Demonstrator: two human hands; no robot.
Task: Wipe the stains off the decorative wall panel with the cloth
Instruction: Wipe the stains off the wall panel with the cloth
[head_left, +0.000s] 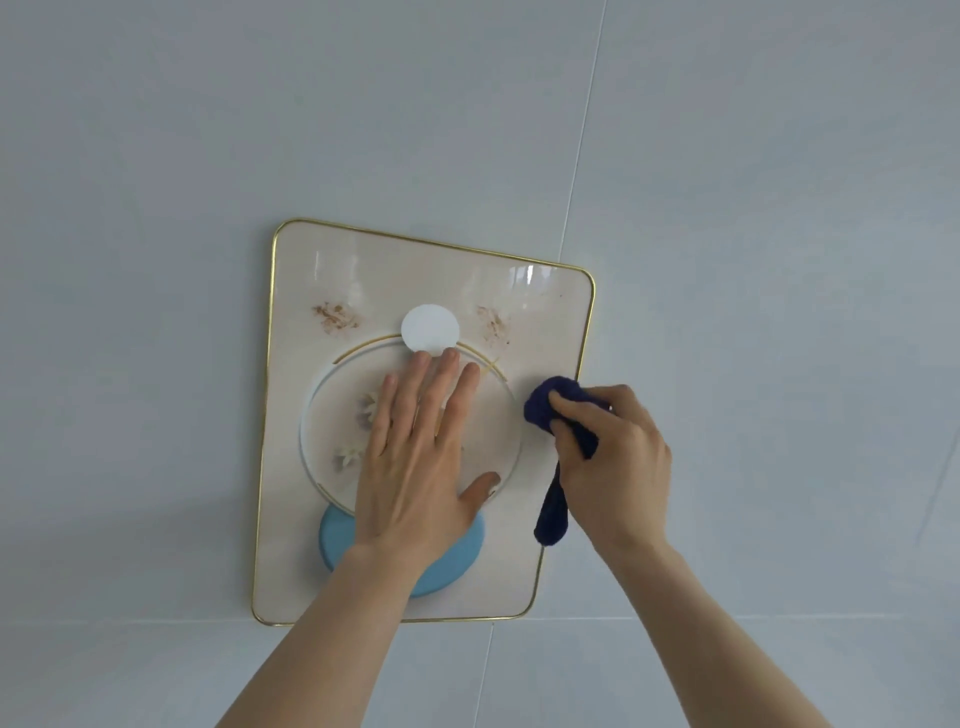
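- Progress: wiping looks barely begun; both stains remain on the panel (291, 415), which hangs on the tiled wall (156, 156).
- Stains: two, left stain (335, 316) and right stain (492, 325), possibly faint specks beyond.
- Cloth (545, 402): one, bunched in the right hand (613, 462), its grip closed, at the panel's right edge.
- Left hand (415, 457): flat, fingers spread, holding nothing, bracing the panel.
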